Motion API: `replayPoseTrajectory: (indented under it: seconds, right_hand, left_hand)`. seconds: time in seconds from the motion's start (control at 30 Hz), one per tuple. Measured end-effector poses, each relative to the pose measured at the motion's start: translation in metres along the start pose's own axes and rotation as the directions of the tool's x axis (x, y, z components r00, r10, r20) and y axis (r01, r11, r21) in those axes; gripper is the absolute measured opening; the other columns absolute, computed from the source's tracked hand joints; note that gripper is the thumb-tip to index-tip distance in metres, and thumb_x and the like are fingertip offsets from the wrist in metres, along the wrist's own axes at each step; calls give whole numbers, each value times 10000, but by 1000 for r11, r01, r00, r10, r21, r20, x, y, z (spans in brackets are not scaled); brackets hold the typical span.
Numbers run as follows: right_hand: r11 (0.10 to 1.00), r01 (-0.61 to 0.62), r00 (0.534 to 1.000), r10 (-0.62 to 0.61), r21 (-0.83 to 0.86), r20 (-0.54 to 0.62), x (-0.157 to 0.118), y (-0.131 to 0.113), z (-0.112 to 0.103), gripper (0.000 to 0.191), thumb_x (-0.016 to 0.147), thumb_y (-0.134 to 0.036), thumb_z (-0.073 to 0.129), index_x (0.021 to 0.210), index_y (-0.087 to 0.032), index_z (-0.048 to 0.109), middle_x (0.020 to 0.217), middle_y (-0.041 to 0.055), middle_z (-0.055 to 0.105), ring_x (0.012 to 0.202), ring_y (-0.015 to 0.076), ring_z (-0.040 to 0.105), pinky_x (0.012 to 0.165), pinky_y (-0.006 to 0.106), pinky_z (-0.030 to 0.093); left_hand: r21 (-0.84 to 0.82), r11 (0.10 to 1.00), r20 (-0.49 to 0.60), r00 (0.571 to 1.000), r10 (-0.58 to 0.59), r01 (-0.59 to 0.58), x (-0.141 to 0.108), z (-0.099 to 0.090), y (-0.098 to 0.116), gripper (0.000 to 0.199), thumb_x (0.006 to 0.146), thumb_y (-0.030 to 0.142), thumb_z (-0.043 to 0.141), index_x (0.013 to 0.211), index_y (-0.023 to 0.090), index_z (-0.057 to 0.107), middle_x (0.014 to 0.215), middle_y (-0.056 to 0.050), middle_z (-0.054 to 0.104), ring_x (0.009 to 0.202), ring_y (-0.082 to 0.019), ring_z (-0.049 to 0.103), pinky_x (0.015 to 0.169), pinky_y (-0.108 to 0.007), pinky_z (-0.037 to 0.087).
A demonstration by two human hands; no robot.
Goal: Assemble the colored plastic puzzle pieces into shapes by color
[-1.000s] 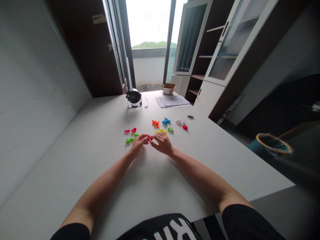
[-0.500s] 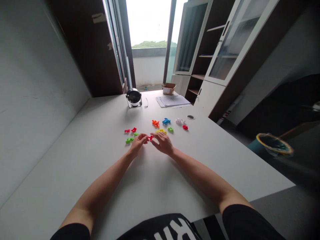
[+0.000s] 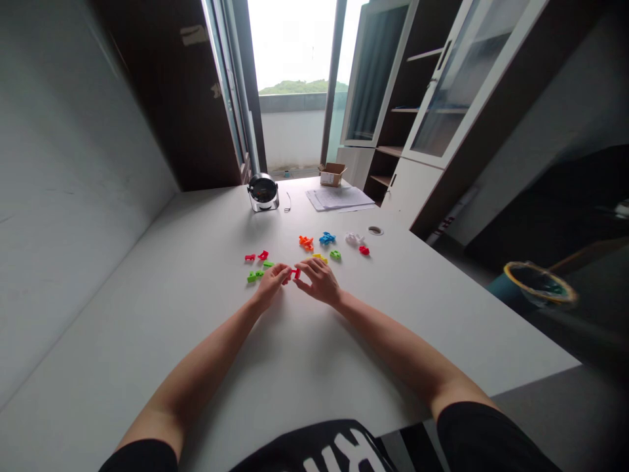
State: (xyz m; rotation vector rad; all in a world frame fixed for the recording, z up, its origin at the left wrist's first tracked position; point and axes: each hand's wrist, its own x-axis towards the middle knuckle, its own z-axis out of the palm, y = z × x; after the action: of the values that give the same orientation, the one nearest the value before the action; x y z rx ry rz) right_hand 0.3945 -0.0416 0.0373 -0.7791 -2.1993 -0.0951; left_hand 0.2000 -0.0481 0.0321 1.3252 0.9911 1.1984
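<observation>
A small red plastic piece (image 3: 297,273) is between my two hands, raised over the white table. My left hand (image 3: 273,284) pinches its left end between thumb and fingers. Thumb and fingertips of my right hand (image 3: 319,280) curve round the piece's right end. The exact shape of the piece is partly covered by the fingers. Yellow pieces (image 3: 322,258) lie just behind my right hand. Beside my left hand are green pieces (image 3: 252,276), with two loose red pieces (image 3: 263,255) farther back.
Clusters of orange (image 3: 305,243), blue (image 3: 327,238) and white (image 3: 354,239) pieces lie farther back, near a green piece (image 3: 335,254) and a red one (image 3: 364,250). Behind them are a round black device (image 3: 263,190), papers (image 3: 339,198) and a small cardboard box (image 3: 332,174).
The red piece has turned slightly between my fingers, and my right fingers have shifted a little on it. The pieces on the table lie as before.
</observation>
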Motion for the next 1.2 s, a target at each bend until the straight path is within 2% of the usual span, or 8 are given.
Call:
replayPoseTrajectory:
  seconds: [0.17, 0.3, 0.4, 0.5, 0.63, 0.8, 1.0, 1.2]
  right_hand:
    - [998, -67, 996, 66, -10, -62, 0, 10, -1, 308, 921, -316, 613, 1217, -235, 590, 1080, 92, 648, 1023, 272, 585, 919, 442, 483]
    - [970, -239, 955, 226, -46, -191, -3, 47, -8, 319, 908, -282, 583, 1221, -222, 584, 1118, 101, 638, 1070, 290, 571, 956, 456, 471]
    - [891, -445, 878, 415, -88, -238, -13, 87, -16, 333, 882, -274, 566, 1205, -198, 591, 1098, 107, 638, 1051, 297, 573, 933, 459, 472]
    - [776, -603, 798, 586, -185, -141, -27, 120, -21, 336, 832, -288, 614, 1147, -170, 621, 1120, 124, 646, 1054, 308, 572, 936, 457, 451]
    - [629, -741, 663, 741, -236, -106, -40, 138, -20, 301, 842, -319, 610, 1093, -155, 635, 1061, 132, 666, 998, 278, 573, 908, 402, 434]
    - [552, -790, 605, 771, -268, -198, -39, 139, -22, 334, 858, -332, 579, 1145, -164, 613, 1092, 136, 655, 961, 268, 564, 858, 369, 420]
    - [392, -839, 523, 775, -379, -356, -45, 150, -46, 283, 856, -328, 562, 1087, -170, 606, 1071, 141, 644, 1042, 301, 521, 883, 402, 362]
    - [249, -924, 352, 849, -288, -393, -67, 170, -64, 261, 853, -339, 558, 1051, -176, 603, 1074, 150, 635, 1032, 304, 508, 865, 418, 372]
  left_hand:
    - [13, 1000, -32, 999, 14, -14, 2, -3, -3, 292, 844, 460, 639, 894, 174, 668, 737, -11, 611, 654, -126, 528, 640, -260, 413]
    - [101, 993, -98, 993, 68, -58, 9, -10, -9, 217, 832, 384, 621, 874, 179, 678, 764, -23, 633, 664, -139, 551, 651, -272, 435]
    - [240, 965, -167, 975, 147, -105, 13, -18, -13, 168, 830, 326, 589, 829, 190, 686, 778, -30, 652, 713, -165, 579, 673, -286, 433]
    - [380, 920, -249, 947, 202, -96, 14, -26, -12, 168, 840, 321, 572, 828, 208, 696, 787, -30, 663, 712, -187, 573, 695, -306, 418]
    - [543, 835, -290, 913, 288, -91, 13, -37, -5, 177, 864, 313, 540, 845, 223, 691, 892, -55, 689, 835, -233, 592, 798, -348, 428]
    - [672, 737, -277, 898, 343, -74, 14, -44, -3, 205, 897, 299, 497, 849, 217, 679, 933, -84, 698, 993, -278, 577, 892, -388, 416]
    - [797, 603, -300, 886, 353, 29, 12, -45, -4, 180, 893, 287, 526, 878, 229, 696, 1052, -100, 696, 1131, -320, 516, 971, -448, 348]
    - [854, 515, -278, 902, 331, 74, 13, -52, -11, 171, 865, 274, 573, 961, 241, 710, 1136, -121, 646, 1148, -338, 492, 999, -468, 333]
